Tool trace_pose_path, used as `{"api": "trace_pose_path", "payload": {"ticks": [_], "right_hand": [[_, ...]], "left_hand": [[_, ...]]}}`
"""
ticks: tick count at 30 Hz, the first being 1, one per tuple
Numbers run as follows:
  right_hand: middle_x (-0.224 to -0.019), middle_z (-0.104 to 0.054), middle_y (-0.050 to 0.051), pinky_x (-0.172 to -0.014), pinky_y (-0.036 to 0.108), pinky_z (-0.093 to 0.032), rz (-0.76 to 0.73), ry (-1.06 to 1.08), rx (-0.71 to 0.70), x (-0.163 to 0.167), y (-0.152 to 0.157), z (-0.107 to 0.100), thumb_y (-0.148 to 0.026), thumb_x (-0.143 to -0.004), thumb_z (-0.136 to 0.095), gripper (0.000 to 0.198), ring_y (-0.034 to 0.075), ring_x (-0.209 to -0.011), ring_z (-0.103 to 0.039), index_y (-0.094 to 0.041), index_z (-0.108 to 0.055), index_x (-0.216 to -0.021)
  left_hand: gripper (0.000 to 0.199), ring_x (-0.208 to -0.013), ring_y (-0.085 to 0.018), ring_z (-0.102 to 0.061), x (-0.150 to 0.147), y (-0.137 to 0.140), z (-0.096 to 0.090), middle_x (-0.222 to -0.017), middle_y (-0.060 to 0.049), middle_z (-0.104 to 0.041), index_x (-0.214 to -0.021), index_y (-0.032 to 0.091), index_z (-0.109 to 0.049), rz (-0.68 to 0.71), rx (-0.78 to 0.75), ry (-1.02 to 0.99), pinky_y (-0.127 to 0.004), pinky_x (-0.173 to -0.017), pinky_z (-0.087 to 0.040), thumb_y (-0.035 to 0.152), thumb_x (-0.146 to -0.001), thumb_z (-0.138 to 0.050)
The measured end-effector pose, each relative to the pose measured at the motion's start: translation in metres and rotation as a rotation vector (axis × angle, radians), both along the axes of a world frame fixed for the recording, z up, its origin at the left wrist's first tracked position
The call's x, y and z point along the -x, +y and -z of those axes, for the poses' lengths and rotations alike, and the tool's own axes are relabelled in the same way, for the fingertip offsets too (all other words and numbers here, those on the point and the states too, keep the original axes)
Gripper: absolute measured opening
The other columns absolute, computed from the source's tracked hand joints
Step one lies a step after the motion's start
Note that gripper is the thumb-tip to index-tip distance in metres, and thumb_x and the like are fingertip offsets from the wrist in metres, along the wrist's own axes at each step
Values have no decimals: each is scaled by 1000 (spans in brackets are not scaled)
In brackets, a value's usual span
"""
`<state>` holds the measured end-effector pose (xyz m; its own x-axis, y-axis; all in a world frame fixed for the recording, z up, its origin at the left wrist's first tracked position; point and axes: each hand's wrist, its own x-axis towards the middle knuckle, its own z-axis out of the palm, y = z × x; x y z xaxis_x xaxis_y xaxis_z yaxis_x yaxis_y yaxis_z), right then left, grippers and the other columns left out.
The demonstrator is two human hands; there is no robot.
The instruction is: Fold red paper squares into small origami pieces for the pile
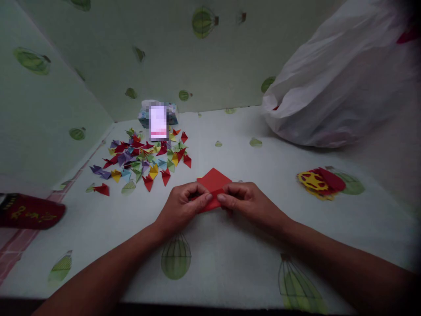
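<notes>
A red sheet of origami paper (214, 180) is held between my two hands above the middle of the table, one corner pointing away from me. My left hand (186, 202) pinches its left side, thumb on top. My right hand (242, 197) pinches the right side, its thumb close to the left one. Along the thumbs the paper shows a folded band. Its near part is partly covered by my fingers. To the left beyond my hands lies a pile of small folded paper cranes (141, 158) in several colours.
Behind the cranes a lit phone (158, 122) leans on a tissue box (173, 113). A large white plastic bag (322, 96) stands at the back right. Yellow and red paper cut-outs (320, 183) lie on the right. A dark red object with gold characters (33, 213) is at the left edge.
</notes>
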<state>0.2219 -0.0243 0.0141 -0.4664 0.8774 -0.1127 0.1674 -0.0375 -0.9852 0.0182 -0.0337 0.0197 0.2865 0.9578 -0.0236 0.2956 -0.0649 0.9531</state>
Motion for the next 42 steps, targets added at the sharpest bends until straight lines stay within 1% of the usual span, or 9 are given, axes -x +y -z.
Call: {"api": "trace_pose_path", "payload": {"ticks": [3, 9, 12, 18, 22, 25, 31, 37, 42], "right_hand": [[-56, -51, -3, -51, 24, -31, -14, -11, 60, 1, -2, 3, -44, -86, -64, 37, 10, -53, -43, -18, -54, -61], [-55, -48, -3, -50, 24, -29, -1, -35, -17, 1, -2, 2, -43, -90, -60, 39, 10, -52, -41, -19, -52, -60], [-57, -50, -2, -52, 25, -32, -3, -62, -45, 1, -1, 2, -43, -91, -58, 39, 11, -54, -44, -19, -52, -61], [-60, -48, -2, -57, 28, -33, 61, -203, -296, 1, -1, 4, -36, -90, -54, 34, 12, -58, -43, -20, -49, -61], [-58, -46, -3, -57, 28, -31, 70, -232, -381, 1, -3, 3, -34, -91, -54, 35, 12, -57, -41, -21, -44, -60], [-57, -44, -3, -56, 28, -30, 82, -233, -377, 2, -3, 1, -35, -90, -55, 36, 12, -56, -39, -21, -42, -59], [-59, -52, -2, -55, 26, -35, 5, -150, -217, 0, -1, 2, -37, -91, -57, 32, 12, -57, -46, -20, -54, -63], [-61, -56, 0, -58, 28, -37, 104, -224, -293, 1, -3, 4, -32, -90, -57, 29, 14, -61, -49, -19, -59, -64], [-63, -59, 1, -61, 29, -41, 157, -189, -304, -1, -3, 3, -30, -91, -59, 26, 16, -63, -53, -19, -63, -67]], "left_hand": [[24, -66, -13, -51, -2, -3, -1, -70, -1, -62, -71, 16, -66, -12, -7, 11, -25, -61, -38, 36, -86, -67], [28, -65, -12, -48, -2, -3, 3, -69, 1, -57, -72, 17, -61, -39, 94, -106, -24, -61, -37, 40, -87, -67], [29, -65, -12, -47, -1, -1, 6, -69, 2, -56, -71, 17, -60, -20, 91, -98, -24, -61, -37, 41, -86, -68], [28, -68, -12, -48, -3, 0, 4, -73, 1, -58, -78, 16, -66, 42, 169, -77, -25, -63, -37, 43, -82, -72], [34, -62, -11, -41, -3, 0, 3, -65, 3, -49, -68, 15, -62, 66, 228, -21, -24, -57, -31, 46, -78, -74], [35, -60, -10, -39, -3, 0, 4, -63, 3, -48, -68, 16, -60, 69, 239, -30, -23, -54, -29, 46, -78, -73], [32, -58, -10, -40, -4, 1, 6, -60, 4, -49, -66, 16, -61, 73, 222, -41, -23, -54, -30, 43, -77, -74], [27, -53, -9, -46, -3, 2, 8, -58, 4, -55, -70, 17, -61, 88, 270, -64, -23, -53, -35, 40, -81, -72], [26, -51, -9, -46, -1, 3, 10, -59, 3, -57, -74, 17, -62, 53, 272, -75, -22, -51, -34, 40, -84, -70]]}}
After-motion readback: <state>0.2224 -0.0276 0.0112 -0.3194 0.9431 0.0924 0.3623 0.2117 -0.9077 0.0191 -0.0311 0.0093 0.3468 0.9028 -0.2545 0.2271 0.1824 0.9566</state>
